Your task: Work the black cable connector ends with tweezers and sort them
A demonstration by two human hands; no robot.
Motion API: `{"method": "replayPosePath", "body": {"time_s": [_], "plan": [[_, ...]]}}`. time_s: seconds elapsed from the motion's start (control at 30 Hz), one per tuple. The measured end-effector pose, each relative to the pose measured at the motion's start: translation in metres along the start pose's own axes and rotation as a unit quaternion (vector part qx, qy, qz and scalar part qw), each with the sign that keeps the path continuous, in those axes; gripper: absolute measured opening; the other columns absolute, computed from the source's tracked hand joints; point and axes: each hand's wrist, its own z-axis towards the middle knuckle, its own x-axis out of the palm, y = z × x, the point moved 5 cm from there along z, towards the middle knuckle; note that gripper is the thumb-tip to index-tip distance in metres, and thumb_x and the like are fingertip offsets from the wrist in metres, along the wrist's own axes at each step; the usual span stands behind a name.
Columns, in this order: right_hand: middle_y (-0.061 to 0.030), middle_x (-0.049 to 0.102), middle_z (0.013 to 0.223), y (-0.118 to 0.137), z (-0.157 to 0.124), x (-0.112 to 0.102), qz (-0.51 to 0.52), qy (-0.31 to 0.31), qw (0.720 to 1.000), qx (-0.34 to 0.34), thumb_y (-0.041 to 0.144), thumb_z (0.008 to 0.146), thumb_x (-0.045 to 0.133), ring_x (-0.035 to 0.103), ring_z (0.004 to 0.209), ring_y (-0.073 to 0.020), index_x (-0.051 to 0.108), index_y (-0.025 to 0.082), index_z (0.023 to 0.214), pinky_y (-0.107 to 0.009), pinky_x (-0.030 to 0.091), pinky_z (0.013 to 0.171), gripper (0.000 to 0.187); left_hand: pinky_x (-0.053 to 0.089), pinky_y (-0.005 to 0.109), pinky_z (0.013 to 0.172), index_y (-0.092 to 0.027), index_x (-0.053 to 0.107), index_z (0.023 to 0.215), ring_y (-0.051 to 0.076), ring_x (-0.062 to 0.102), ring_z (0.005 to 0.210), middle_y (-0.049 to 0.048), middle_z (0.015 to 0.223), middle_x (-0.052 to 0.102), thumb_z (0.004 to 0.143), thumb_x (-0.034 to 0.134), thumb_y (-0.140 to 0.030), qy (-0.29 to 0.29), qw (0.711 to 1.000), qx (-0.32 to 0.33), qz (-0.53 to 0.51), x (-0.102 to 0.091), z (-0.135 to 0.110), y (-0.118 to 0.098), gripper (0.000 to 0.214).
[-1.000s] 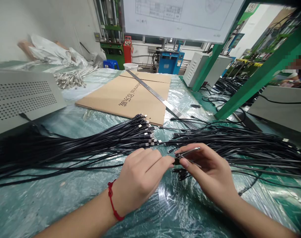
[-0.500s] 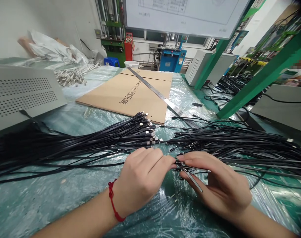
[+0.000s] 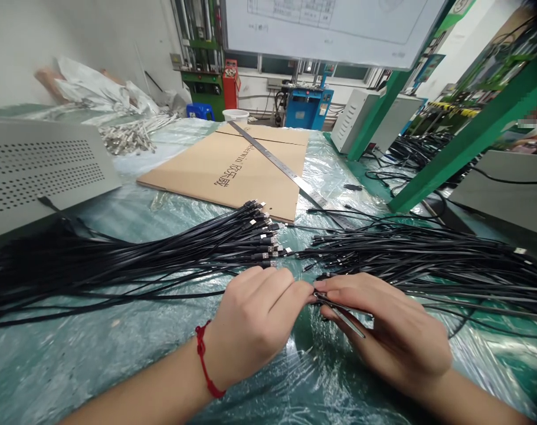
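My left hand (image 3: 257, 321), with a red cord on its wrist, is closed in a pinch. A thin black cable runs in behind its knuckles, and a small dark end shows at the fingertips. Touching those fingertips, my right hand (image 3: 392, 327) grips a slim two-armed metal tool (image 3: 346, 316) between thumb and fingers. Its silvery arms meet near the fingertips and spread towards the palm; its exact kind is unclear. Just beyond my left hand lies a bundle of black USB cables (image 3: 184, 245), plugs facing right. More black cables (image 3: 396, 251) lie beyond my right hand.
A flat cardboard sheet (image 3: 233, 171) lies farther back with a long steel ruler (image 3: 277, 162) across it. A perforated grey box (image 3: 42, 171) stands at left. A green post (image 3: 454, 144) slants up at right. Clear plastic film (image 3: 118, 360) covers the green tabletop.
The two metal arms of the tool have come closer together in my right hand. Both hands stay in nearly the same place, and the view has shifted slightly.
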Motion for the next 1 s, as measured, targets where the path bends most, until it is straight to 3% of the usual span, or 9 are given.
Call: {"method": "replayPosePath", "body": {"time_s": [0.2,0.3,0.43,0.53,0.73,0.8,0.87,0.93,1.0], "plan": [[-0.0041,0.078,0.098,-0.005,-0.008,0.001,0.011,-0.004,1.000,0.013,0.005,0.083,0.071,0.075,0.090,-0.0169,0.067,0.022,0.111,-0.028,0.063,0.078,0.033,0.031,0.034,0.057,-0.013,0.068,0.095,0.017,0.042,0.062,0.0000,0.068,0.051,0.097,0.056,-0.010,0.000,1.000,0.003,-0.007,0.000,0.001,-0.002,0.012],[-0.0045,0.076,0.105,-0.018,-0.015,0.003,0.038,-0.044,0.992,0.113,0.013,0.086,0.071,0.075,0.096,-0.0179,0.064,0.024,0.110,-0.029,0.062,0.082,0.027,0.033,0.034,0.058,-0.013,0.067,0.100,0.017,0.045,0.064,0.0005,0.071,0.054,0.097,0.059,-0.013,-0.004,1.000,-0.004,-0.015,0.000,0.000,-0.001,0.008],[-0.0006,0.073,0.080,-0.034,-0.016,0.018,0.204,-0.021,0.934,0.294,0.028,0.094,0.064,0.074,0.069,-0.0142,0.058,0.023,0.104,-0.022,0.060,0.060,0.013,0.039,0.032,0.064,-0.017,0.065,0.106,0.016,0.052,0.071,0.0007,0.079,0.059,0.097,0.061,-0.017,0.009,0.998,-0.047,-0.051,0.003,-0.002,0.005,0.011],[0.0025,0.068,0.068,-0.035,-0.013,0.023,0.275,-0.021,0.901,0.334,0.033,0.093,0.067,0.071,0.060,-0.0124,0.058,0.022,0.101,-0.019,0.058,0.055,0.016,0.044,0.029,0.070,-0.019,0.065,0.107,0.015,0.058,0.078,0.0004,0.086,0.063,0.095,0.061,-0.017,0.006,0.987,-0.106,-0.122,0.004,-0.003,0.009,0.013],[-0.0017,0.074,0.090,-0.039,-0.021,0.016,0.145,-0.052,0.949,0.274,0.031,0.086,0.074,0.074,0.075,-0.0144,0.064,0.025,0.102,-0.022,0.060,0.066,0.019,0.044,0.023,0.067,-0.023,0.067,0.103,0.011,0.058,0.075,-0.0022,0.089,0.067,0.091,0.062,-0.014,0.025,0.957,-0.195,-0.214,0.006,-0.002,0.012,0.015],[-0.0012,0.073,0.088,-0.041,-0.022,0.016,0.143,-0.057,0.953,0.260,0.030,0.085,0.076,0.073,0.074,-0.0138,0.065,0.025,0.100,-0.021,0.060,0.065,0.019,0.043,0.022,0.063,-0.024,0.068,0.102,0.010,0.058,0.072,-0.0030,0.089,0.067,0.092,0.061,-0.015,0.044,0.946,-0.221,-0.231,0.008,-0.001,0.015,0.016],[0.0008,0.071,0.076,-0.047,-0.020,0.018,0.211,-0.059,0.930,0.294,0.032,0.086,0.074,0.071,0.064,-0.0121,0.064,0.025,0.100,-0.020,0.059,0.059,0.019,0.042,0.022,0.062,-0.024,0.069,0.101,0.010,0.057,0.069,-0.0034,0.086,0.067,0.093,0.061,-0.019,0.076,0.940,-0.234,-0.235,0.011,0.000,0.021,0.013],[0.0029,0.065,0.066,-0.058,-0.015,0.017,0.288,-0.078,0.892,0.340,0.037,0.089,0.072,0.066,0.055,-0.0103,0.063,0.023,0.100,-0.019,0.056,0.053,0.020,0.043,0.024,0.063,-0.023,0.070,0.099,0.011,0.057,0.067,-0.0030,0.080,0.065,0.097,0.058,-0.027,0.137,0.939,-0.231,-0.216,0.016,0.002,0.030,0.013],[0.0028,0.062,0.063,-0.073,-0.008,0.006,0.293,-0.115,0.883,0.348,0.041,0.089,0.070,0.061,0.050,-0.0083,0.064,0.021,0.097,-0.018,0.054,0.048,0.023,0.044,0.026,0.067,-0.020,0.070,0.093,0.013,0.060,0.071,-0.0014,0.078,0.065,0.104,0.047,-0.034,0.224,0.932,-0.223,-0.177,0.023,0.003,0.042,0.028]]}}
